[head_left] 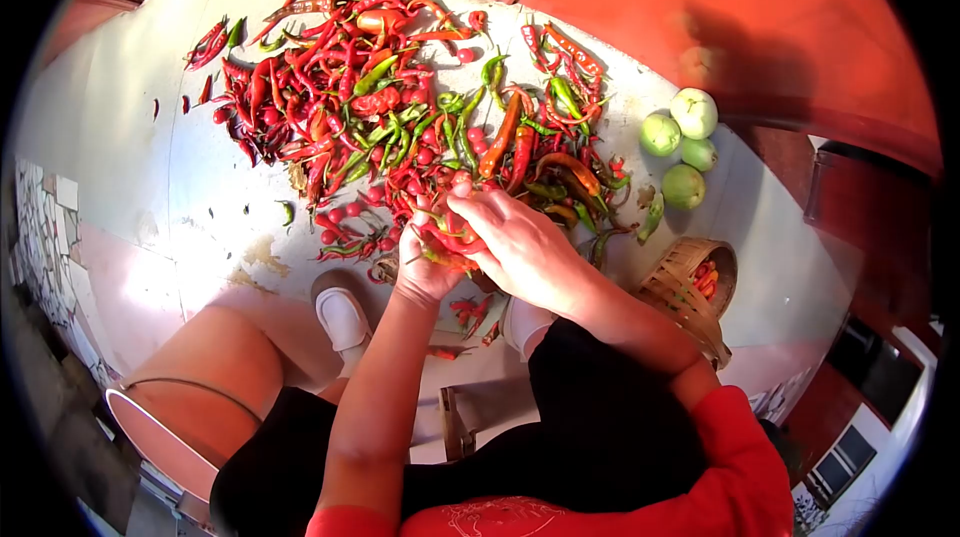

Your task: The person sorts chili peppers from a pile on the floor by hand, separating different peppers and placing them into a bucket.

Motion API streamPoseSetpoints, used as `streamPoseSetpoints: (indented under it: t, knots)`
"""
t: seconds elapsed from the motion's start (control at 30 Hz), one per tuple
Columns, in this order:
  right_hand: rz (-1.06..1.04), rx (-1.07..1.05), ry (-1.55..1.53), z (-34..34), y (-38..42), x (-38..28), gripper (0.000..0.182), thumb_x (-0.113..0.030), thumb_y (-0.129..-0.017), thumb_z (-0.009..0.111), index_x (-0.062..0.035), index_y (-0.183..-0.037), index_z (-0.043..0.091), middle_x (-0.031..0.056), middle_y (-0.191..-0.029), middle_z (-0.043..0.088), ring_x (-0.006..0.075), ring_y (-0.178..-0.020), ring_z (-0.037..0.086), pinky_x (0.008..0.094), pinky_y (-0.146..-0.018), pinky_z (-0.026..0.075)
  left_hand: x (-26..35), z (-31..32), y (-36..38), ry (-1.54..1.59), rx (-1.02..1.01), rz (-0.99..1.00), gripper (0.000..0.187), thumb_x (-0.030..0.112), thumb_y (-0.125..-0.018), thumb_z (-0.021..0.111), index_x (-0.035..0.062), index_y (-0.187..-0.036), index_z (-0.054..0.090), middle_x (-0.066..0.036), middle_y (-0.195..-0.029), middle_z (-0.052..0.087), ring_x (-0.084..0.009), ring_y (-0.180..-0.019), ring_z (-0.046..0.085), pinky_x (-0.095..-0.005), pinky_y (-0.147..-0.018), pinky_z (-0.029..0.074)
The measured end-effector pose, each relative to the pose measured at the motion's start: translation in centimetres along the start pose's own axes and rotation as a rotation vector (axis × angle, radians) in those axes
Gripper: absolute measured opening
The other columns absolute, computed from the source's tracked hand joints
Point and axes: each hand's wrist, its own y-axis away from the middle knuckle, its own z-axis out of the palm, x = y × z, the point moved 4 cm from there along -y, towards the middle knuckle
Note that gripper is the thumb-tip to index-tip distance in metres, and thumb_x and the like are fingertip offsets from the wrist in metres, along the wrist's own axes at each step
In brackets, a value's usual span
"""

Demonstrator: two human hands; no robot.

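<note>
My left hand cups a small bunch of chili peppers, red with some green, over the near edge of a large pile. From the right, my right hand closes over the same bunch, its fingers bent across the top. Just beyond both hands spreads the pile of chili peppers, mostly red with green ones mixed in. Small round red peppers lie among them. Parts of the held bunch are hidden by my fingers.
A wicker basket with a few orange-red peppers inside lies tipped at my right. Several pale green round vegetables sit beyond it. An orange bucket stands at my left. A few peppers lie between my shoes.
</note>
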Motion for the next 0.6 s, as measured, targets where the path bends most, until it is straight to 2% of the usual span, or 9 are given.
streamPoseSetpoints:
  t: [0.23, 0.27, 0.37, 0.4, 0.43, 0.47, 0.53, 0.57, 0.6]
  knots:
    - [-0.053, -0.065, -0.147, -1.9, -0.5, 0.3, 0.037, -0.008, -0.076, 0.066, -0.0086, -0.111, 0.056, 0.0126, -0.110, 0.057, 0.0314, -0.096, 0.059, 0.0372, -0.080, 0.050, 0.0, 0.7, 0.0, 0.032, 0.041, -0.105, 0.067, 0.057, -0.088, 0.045, 0.0048, -0.131, 0.045, -0.013, -0.128, 0.052, -0.0292, -0.115, 0.053, -0.0442, -0.096, 0.044]
    - [-0.027, -0.053, -0.125, -2.0, -0.5, 0.5, 0.029, -0.007, -0.076, 0.068, -0.0074, -0.105, 0.060, 0.0095, -0.109, 0.059, 0.0269, -0.095, 0.061, 0.0341, -0.078, 0.051, -0.1, 1.1, 0.1, 0.078, 0.047, -0.105, 0.056, 0.051, -0.090, 0.046, 0.0067, -0.123, 0.052, -0.013, -0.122, 0.056, -0.0287, -0.110, 0.055, -0.0429, -0.093, 0.046]
    - [-0.010, 0.005, -0.326, -3.6, -0.6, 1.1, 0.026, -0.005, -0.078, 0.069, -0.0061, -0.103, 0.062, 0.0053, -0.106, 0.060, 0.0177, -0.087, 0.062, 0.0298, -0.073, 0.051, -0.3, 0.7, 0.0, 0.120, 0.041, -0.132, 0.056, 0.053, -0.090, 0.045, 0.0092, -0.124, 0.052, -0.015, -0.121, 0.056, -0.0315, -0.111, 0.054, -0.0463, -0.092, 0.047]
    - [0.181, 0.079, -0.588, -4.0, -0.4, 2.3, 0.024, -0.004, -0.079, 0.069, -0.0048, -0.102, 0.063, 0.0034, -0.100, 0.061, 0.0097, -0.078, 0.060, 0.0248, -0.070, 0.050, -0.5, 2.1, 0.2, 0.185, -0.101, -0.184, 0.060, 0.058, -0.088, 0.044, 0.0118, -0.125, 0.052, -0.019, -0.124, 0.054, -0.0415, -0.111, 0.051, -0.0544, -0.090, 0.045]
    - [0.165, 0.133, -0.433, -5.4, -0.7, 3.6, 0.023, -0.004, -0.081, 0.067, -0.0034, -0.103, 0.063, 0.0037, -0.092, 0.062, 0.0070, -0.073, 0.058, 0.0225, -0.068, 0.048, -0.1, 2.6, 0.3, 0.195, -0.215, -0.251, 0.063, 0.060, -0.086, 0.044, 0.0119, -0.125, 0.053, -0.020, -0.125, 0.052, -0.0469, -0.111, 0.049, -0.0580, -0.089, 0.044]
    - [0.322, 0.216, -0.454, -5.7, -0.7, 6.1, 0.018, -0.005, -0.085, 0.064, -0.0031, -0.102, 0.063, 0.0023, -0.087, 0.063, 0.0058, -0.076, 0.057, 0.0206, -0.068, 0.047, 0.3, 3.0, 0.6, 0.196, -0.330, -0.316, 0.065, 0.063, -0.085, 0.044, 0.0120, -0.125, 0.053, -0.022, -0.127, 0.050, -0.0523, -0.111, 0.046, -0.0616, -0.087, 0.043]
    - [0.381, 0.350, -0.345, -6.6, -1.2, 12.2, 0.016, -0.009, -0.087, 0.063, -0.0013, -0.100, 0.063, 0.0012, -0.087, 0.063, 0.0064, -0.077, 0.056, 0.0213, -0.069, 0.046, 2.0, 4.5, 0.9, 0.106, -0.538, -0.410, 0.065, 0.062, -0.085, 0.044, 0.0112, -0.125, 0.054, -0.023, -0.131, 0.046, -0.0511, -0.116, 0.043, -0.0603, -0.089, 0.043]
    - [0.428, 0.336, -0.277, -6.6, -1.3, 15.1, 0.019, -0.013, -0.082, 0.065, -0.0045, -0.099, 0.064, 0.0098, -0.091, 0.067, 0.0193, -0.081, 0.064, 0.0302, -0.075, 0.049, 4.0, 6.3, 1.3, -0.023, -0.593, -0.466, 0.060, 0.057, -0.089, 0.043, 0.0104, -0.126, 0.053, -0.022, -0.133, 0.044, -0.0481, -0.117, 0.044, -0.0602, -0.092, 0.041]
    - [0.481, 0.299, -0.166, -6.4, -1.3, 17.1, 0.019, -0.013, -0.082, 0.064, -0.0054, -0.099, 0.065, 0.0109, -0.093, 0.067, 0.0223, -0.085, 0.064, 0.0317, -0.077, 0.049, 6.2, 8.9, 2.3, -0.083, -0.595, -0.510, 0.054, 0.051, -0.090, 0.045, 0.0093, -0.123, 0.055, -0.021, -0.130, 0.047, -0.0424, -0.115, 0.045, -0.0575, -0.092, 0.041]
